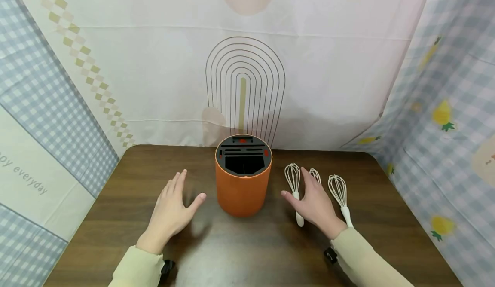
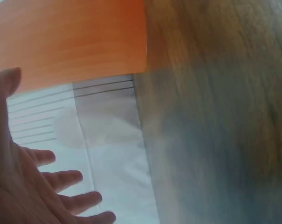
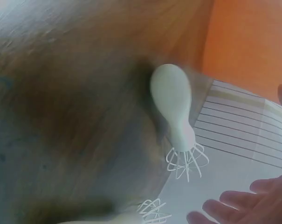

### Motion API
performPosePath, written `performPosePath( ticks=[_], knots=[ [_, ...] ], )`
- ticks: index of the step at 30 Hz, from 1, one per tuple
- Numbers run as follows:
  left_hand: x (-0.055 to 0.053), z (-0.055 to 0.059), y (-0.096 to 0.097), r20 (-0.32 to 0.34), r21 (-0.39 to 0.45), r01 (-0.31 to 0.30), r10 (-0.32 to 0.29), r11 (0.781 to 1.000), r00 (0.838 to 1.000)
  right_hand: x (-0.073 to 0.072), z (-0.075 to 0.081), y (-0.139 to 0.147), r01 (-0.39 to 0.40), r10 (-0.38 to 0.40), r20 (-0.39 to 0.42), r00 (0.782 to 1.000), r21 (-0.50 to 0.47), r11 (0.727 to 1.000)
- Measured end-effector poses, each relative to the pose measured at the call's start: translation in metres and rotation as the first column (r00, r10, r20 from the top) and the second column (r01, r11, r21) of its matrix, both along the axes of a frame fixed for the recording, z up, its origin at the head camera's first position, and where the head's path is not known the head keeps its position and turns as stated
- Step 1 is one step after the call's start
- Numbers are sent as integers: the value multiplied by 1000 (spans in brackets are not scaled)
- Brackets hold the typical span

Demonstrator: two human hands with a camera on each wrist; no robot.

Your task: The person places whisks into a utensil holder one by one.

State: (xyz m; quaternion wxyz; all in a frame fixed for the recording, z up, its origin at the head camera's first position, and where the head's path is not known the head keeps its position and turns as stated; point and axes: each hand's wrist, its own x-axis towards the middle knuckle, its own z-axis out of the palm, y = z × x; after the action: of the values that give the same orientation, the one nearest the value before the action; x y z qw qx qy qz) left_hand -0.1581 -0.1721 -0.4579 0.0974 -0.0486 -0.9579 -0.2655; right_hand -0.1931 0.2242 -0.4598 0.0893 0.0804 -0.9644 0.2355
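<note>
An orange cylindrical utensil holder point(image 1: 242, 196) with a black slotted insert point(image 1: 243, 151) stands upright at the table's middle. To its left is my left hand point(image 1: 168, 212), fingers extended and thumb spread, holding nothing. My right hand point(image 1: 317, 203), fingers likewise straight, hovers on the other side over white whisks. One whisk point(image 1: 299, 218) lies just left of that hand, handle toward me. Another whisk point(image 1: 315, 175) is mostly hidden beneath the fingers, only its wires showing. The third whisk point(image 1: 345, 212) lies to the right, by the wrist. Close in the right wrist view is a whisk handle point(image 3: 171, 93).
The dark wooden table point(image 1: 251, 252) ends at the back against a white patterned cloth point(image 1: 162, 85). Blue checked cloth point(image 1: 444, 149) hangs along the right side, with more checked cloth point(image 1: 46, 55) on the left.
</note>
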Motion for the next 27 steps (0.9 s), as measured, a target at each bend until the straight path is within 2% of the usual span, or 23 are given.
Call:
performPosePath(
  ticks=[10, 16, 19, 22, 27],
  knots=[
    [-1, 6, 1, 25, 160, 16, -20, 987, 999, -2, 9, 4, 50, -20, 164, 986, -177, 983],
    [-2, 12, 7, 17, 280, 61, -69, 958, 997, -3, 12, 7, 86, -15, 237, 971, -289, 954],
    [-3, 14, 11, 3, 346, 86, -93, 934, 996, -3, 13, 9, 98, -17, 251, 968, -314, 945],
    [-4, 17, 14, -9, 418, 118, -125, 901, 992, -2, 13, 10, 109, -16, 268, 963, -333, 936],
    [-8, 23, 21, -35, 544, 174, -185, 821, 982, -1, 13, 10, 128, -14, 300, 954, -363, 923]
  ],
)
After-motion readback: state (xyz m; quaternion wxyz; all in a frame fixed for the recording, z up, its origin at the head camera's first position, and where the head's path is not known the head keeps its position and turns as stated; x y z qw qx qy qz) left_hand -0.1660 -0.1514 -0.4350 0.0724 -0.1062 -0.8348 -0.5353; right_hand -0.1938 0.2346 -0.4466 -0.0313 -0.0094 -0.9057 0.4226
